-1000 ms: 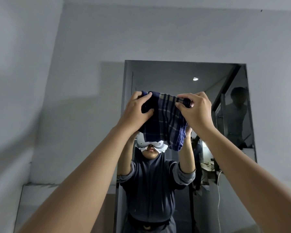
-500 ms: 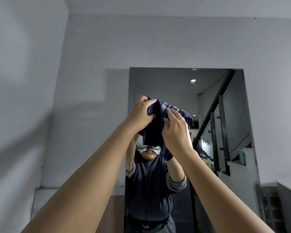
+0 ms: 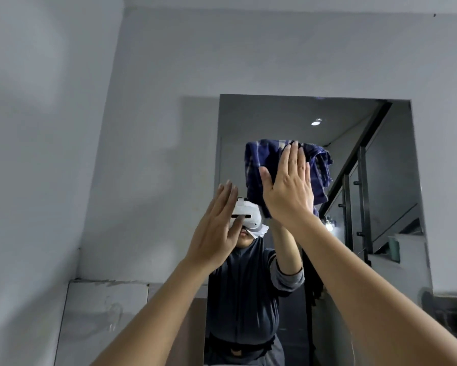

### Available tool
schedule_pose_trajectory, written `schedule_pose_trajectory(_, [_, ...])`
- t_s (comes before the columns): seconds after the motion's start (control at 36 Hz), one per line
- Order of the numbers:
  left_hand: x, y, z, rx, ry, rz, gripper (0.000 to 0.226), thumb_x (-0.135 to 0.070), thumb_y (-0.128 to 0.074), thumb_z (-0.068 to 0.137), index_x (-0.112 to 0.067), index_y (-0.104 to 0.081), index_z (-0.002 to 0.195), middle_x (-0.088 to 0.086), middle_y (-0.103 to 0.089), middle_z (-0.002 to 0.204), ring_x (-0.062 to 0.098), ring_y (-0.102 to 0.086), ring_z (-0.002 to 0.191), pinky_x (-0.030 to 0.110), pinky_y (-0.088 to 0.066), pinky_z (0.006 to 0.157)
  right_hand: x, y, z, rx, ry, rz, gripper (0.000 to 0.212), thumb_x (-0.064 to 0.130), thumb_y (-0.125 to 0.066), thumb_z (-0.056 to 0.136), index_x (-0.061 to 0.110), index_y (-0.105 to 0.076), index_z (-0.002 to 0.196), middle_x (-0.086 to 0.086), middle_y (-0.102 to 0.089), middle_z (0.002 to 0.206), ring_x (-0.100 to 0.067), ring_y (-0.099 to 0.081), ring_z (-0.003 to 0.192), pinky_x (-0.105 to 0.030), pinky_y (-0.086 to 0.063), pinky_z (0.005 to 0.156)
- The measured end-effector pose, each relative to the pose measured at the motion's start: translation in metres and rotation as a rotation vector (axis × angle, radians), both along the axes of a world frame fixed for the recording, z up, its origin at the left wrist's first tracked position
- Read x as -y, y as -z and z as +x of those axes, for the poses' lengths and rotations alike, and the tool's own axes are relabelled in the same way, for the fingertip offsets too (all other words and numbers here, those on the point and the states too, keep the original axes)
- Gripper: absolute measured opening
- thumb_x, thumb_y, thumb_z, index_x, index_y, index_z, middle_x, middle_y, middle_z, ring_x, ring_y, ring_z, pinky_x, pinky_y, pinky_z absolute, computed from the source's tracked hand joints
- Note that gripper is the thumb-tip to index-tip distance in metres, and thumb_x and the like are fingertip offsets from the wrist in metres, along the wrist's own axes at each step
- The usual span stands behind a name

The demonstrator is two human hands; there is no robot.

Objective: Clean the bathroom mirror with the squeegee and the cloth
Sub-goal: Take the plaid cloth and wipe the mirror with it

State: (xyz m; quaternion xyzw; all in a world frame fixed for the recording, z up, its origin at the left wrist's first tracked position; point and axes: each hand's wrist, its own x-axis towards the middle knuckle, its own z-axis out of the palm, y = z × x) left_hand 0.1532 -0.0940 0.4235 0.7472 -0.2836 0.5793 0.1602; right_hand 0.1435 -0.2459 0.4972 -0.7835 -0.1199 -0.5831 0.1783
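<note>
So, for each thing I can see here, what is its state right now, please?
cloth: bunched, pressed flat against the mirror under the right hand
right hand: open, palm on the cloth, fingers straight
left hand: open, empty, off the cloth
mirror: upright on the wall, partly covered by the cloth
squeegee: not in view
</note>
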Motion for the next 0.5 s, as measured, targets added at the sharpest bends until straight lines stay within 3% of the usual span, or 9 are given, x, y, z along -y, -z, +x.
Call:
schedule_pose_trajectory(0.08, [-0.002,0.012,0.005,0.001,-0.063,0.011,0.059,-0.042,-0.027,0.096,-0.019,-0.002,0.144,-0.002,-0.001,0.156,0.007,0.006,0.143,0.019,-0.005,0.114,-0.004,-0.013,0.004,0.043,0.044,0.013,0.075,0.053,-0.017,0.094,0.003,0.007,0.145,-0.013,0.009,0.157,-0.021,0.011,0.144,-0.033,0.008,0.117])
schedule_pose_trajectory(0.22, [0.002,0.019,0.011,0.031,-0.127,-0.021,0.060,-0.029,-0.038,0.097,-0.014,-0.005,0.145,0.001,-0.001,0.156,0.011,0.004,0.143,0.026,-0.009,0.116,-0.021,-0.040,0.010,0.115,0.075,-0.046,0.079,0.056,-0.018,0.093,0.003,0.006,0.145,-0.016,0.006,0.156,-0.025,0.008,0.145,-0.036,0.007,0.118])
schedule_pose_trajectory(0.39, [0.003,0.021,0.013,0.034,-0.168,-0.002,0.060,-0.030,-0.033,0.098,-0.015,0.000,0.145,-0.003,0.010,0.154,0.009,0.012,0.142,0.022,0.003,0.114,-0.049,-0.076,0.014,0.205,0.103,-0.271,0.072,0.053,-0.021,0.094,0.011,0.001,0.147,-0.018,-0.001,0.156,-0.029,0.002,0.145,-0.039,0.001,0.118])
schedule_pose_trajectory(0.5, [0.001,0.021,0.014,0.050,-0.207,0.013,0.060,-0.035,-0.029,0.097,-0.014,-0.002,0.146,0.000,0.007,0.155,0.012,0.009,0.143,0.021,0.003,0.114,-0.048,-0.093,0.015,0.229,0.143,-0.448,0.067,0.055,-0.019,0.094,0.020,-0.002,0.148,-0.017,-0.002,0.157,-0.029,0.002,0.145,-0.040,-0.001,0.119])
